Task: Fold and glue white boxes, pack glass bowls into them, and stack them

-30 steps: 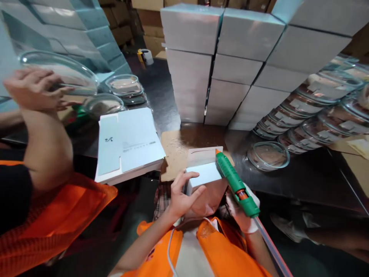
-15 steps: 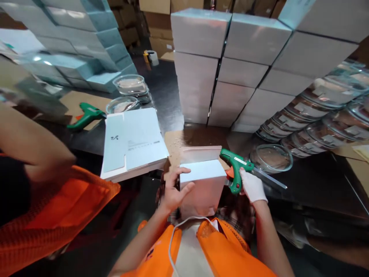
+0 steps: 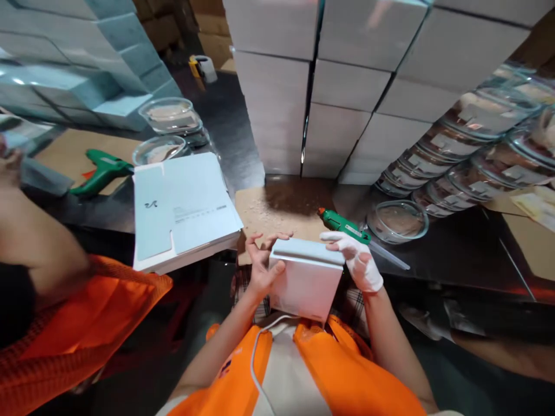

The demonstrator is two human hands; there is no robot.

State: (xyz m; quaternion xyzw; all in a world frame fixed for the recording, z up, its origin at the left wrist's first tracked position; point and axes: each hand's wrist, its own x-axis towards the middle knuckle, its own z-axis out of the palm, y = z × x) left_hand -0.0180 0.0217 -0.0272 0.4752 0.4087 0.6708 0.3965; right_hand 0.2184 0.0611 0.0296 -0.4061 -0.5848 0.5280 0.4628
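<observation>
At the far left I see a co-worker's arm (image 3: pixel 39 231) in an orange vest, and on the table near it a second green glue gun (image 3: pixel 100 171) and two glass dishes (image 3: pixel 167 130). Next comes the stack of flat carton blanks (image 3: pixel 184 205), not folded yet, so I judge that more boxes are left to make.

In the middle, my left hand (image 3: pixel 260 263) is closed around the left side of the white box (image 3: pixel 306 277), thumb on the front and fingers on the top edge. The box is held in front of my chest, just before the table edge, and its lid flap looks pressed down, so closing seems almost done. My right hand (image 3: pixel 356 259), in a white glove, presses on the right top corner and holds nothing else.

The green glue gun (image 3: pixel 342 224) lies on the table just behind this hand. Farther right lie rows of glass dishes (image 3: pixel 468 156), and behind stand finished white boxes (image 3: pixel 347 86).
</observation>
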